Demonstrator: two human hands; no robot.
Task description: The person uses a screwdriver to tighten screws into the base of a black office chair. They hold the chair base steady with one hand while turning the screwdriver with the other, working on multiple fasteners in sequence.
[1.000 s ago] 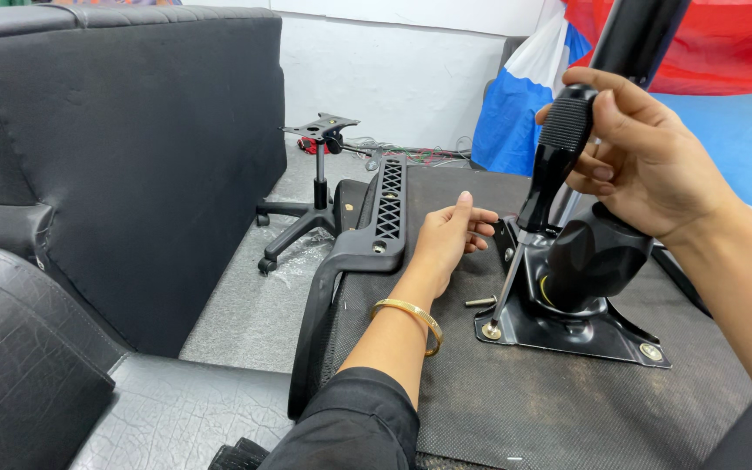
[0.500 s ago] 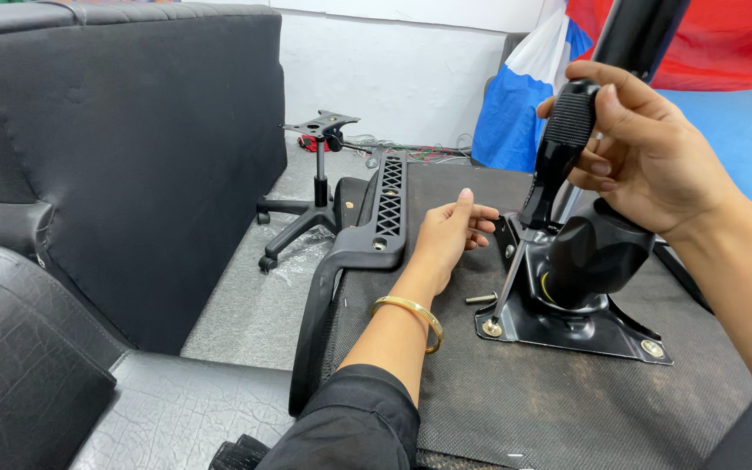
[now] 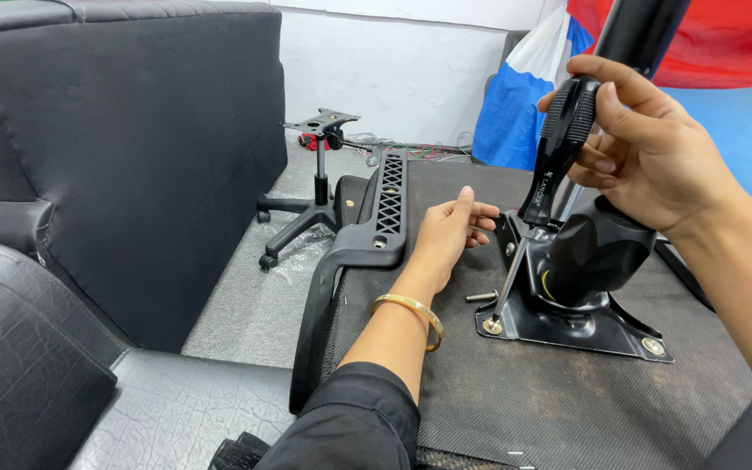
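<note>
Screwdriver (image 3: 559, 152) in right hand (image 3: 654, 148) grip, tip on plate screw (image 3: 491, 326), left hand (image 3: 450, 231) spread flat.

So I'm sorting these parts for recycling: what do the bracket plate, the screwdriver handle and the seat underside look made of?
The bracket plate looks like pressed steel with glossy black paint, judging by its sharp reflections. The screwdriver handle in the right hand seems hard black plastic with a ribbed grip. The seat underside looks like dark woven mesh fabric, matte with a fine weave; what lies beneath cannot be told.
</note>
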